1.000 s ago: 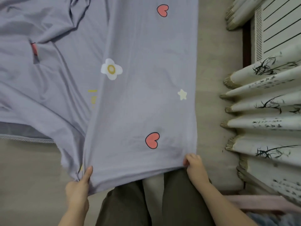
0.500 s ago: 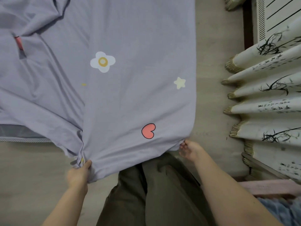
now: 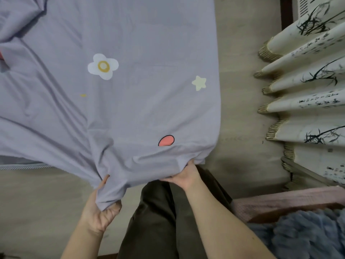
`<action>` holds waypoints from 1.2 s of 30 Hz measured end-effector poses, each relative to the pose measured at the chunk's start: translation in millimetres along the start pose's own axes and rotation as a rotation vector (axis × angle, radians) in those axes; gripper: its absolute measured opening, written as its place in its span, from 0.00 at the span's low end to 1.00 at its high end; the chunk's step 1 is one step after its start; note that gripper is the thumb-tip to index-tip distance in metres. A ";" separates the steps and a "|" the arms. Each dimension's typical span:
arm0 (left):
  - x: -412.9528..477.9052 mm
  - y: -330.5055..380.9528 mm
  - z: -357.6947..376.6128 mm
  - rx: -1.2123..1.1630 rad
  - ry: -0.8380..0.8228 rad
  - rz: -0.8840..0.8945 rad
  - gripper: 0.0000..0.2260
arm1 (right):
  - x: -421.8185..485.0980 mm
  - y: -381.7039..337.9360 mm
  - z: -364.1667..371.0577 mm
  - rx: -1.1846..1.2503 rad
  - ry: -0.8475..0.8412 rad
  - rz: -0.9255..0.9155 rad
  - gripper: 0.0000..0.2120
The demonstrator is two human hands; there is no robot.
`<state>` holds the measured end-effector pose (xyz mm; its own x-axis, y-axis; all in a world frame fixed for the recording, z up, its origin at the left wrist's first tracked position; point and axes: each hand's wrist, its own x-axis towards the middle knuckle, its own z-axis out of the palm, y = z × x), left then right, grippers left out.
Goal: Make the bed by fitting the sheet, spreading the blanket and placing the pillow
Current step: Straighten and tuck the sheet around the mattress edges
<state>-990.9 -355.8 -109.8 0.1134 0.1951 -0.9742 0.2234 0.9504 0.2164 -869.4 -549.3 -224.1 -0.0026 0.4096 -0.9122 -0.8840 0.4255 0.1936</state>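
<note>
Lilac printed sheet [image 3: 130,101] spread across the bed, its near edge pulled toward the person. Left hand [image 3: 99,212]: grip closed on a bunched corner. Right hand [image 3: 184,174]: grip clasping the gathered hem beside it.

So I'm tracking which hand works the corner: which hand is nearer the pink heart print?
Right. The right hand grips the sheet edge just below the pink heart; the left hand holds bunched fabric farther down-left.
</note>
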 end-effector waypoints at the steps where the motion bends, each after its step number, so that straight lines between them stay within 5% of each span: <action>1: -2.9 3.8 2.5 -0.041 -0.053 -0.015 0.08 | -1.3 2.9 5.6 0.118 -0.049 -0.047 0.30; 4: -2.9 18.2 7.9 -0.296 -0.131 -0.173 0.08 | -10.6 -1.7 8.2 0.237 0.051 -0.328 0.25; 8: 19.6 16.8 -11.2 -0.206 0.116 -0.110 0.06 | -42.0 -27.6 -13.9 0.247 0.189 -0.528 0.18; 16: 33.5 -6.6 -52.5 0.089 0.107 -0.124 0.13 | -79.9 -32.2 -69.5 0.133 0.475 -0.470 0.09; 20: 40.7 -8.1 -70.0 0.598 0.448 0.031 0.15 | -74.5 -31.9 -82.5 -0.001 0.883 -0.353 0.11; 22: 45.3 -5.4 -76.5 0.845 0.538 0.065 0.14 | -65.1 -32.5 -83.3 -0.151 0.989 -0.473 0.05; 23: 49.1 -4.0 -79.6 0.915 0.532 0.083 0.14 | -58.6 -32.1 -76.5 -0.244 1.031 -0.586 0.10; 25: 58.7 -3.1 -85.8 0.985 0.514 0.084 0.17 | -49.8 -37.3 -48.9 -0.426 0.996 -0.786 0.19; 29: 70.7 -6.9 -93.7 0.992 0.498 0.038 0.12 | -24.7 -54.2 -7.8 -0.894 0.744 -0.880 0.31; 33: 72.6 -12.0 -98.0 0.915 0.519 0.004 0.10 | -10.0 -70.3 2.9 -0.632 0.681 -0.733 0.22; 36: 70.0 -12.2 -93.8 0.820 0.521 0.052 0.27 | -10.5 -69.1 7.7 -0.643 0.688 -0.569 0.18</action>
<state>-1076.5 -331.0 -186.7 -0.2560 0.5023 -0.8259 0.8576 0.5123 0.0457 -804.7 -576.7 -225.1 0.3991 -0.3352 -0.8534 -0.9165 -0.1724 -0.3609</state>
